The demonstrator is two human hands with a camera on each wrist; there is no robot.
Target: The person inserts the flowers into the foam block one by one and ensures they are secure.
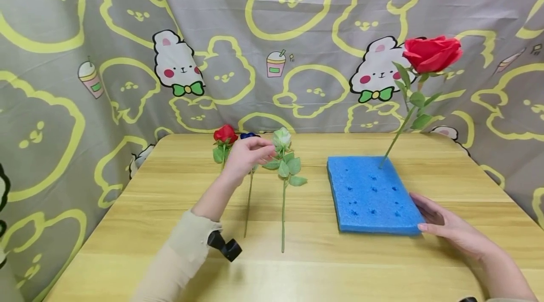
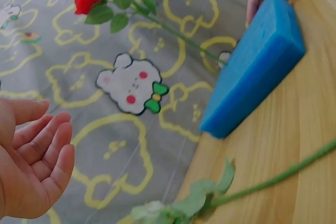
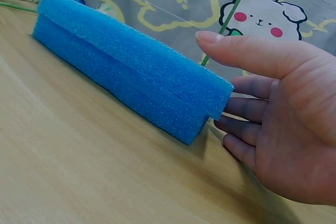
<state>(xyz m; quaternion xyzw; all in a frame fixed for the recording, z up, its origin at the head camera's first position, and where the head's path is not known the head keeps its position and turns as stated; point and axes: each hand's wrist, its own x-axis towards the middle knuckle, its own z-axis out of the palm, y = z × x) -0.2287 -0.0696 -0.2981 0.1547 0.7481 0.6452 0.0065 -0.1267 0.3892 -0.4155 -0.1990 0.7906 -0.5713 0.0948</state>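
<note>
My left hand point(image 1: 250, 155), fingers loosely bent and holding nothing, hovers over the flowers lying on the table. Beneath it is a blue flower point(image 1: 248, 136), mostly hidden. A red rose point(image 1: 225, 134) lies to its left. On its right lies a pale green-white rose point(image 1: 282, 139) with a leafy stem. My right hand point(image 1: 450, 231) rests at the near right corner of a blue foam block point(image 1: 361, 198), fingers along its right side, thumb by the corner. A large red rose point(image 1: 432, 55) stands in the block's far part, leaning right.
Several small holes mark the top of the foam. Everything sits on a wooden table point(image 1: 297, 273). Behind it hangs a grey curtain point(image 1: 306, 19) printed with yellow outlines and white rabbits. A black strap mount point(image 1: 225, 245) is on the left wrist.
</note>
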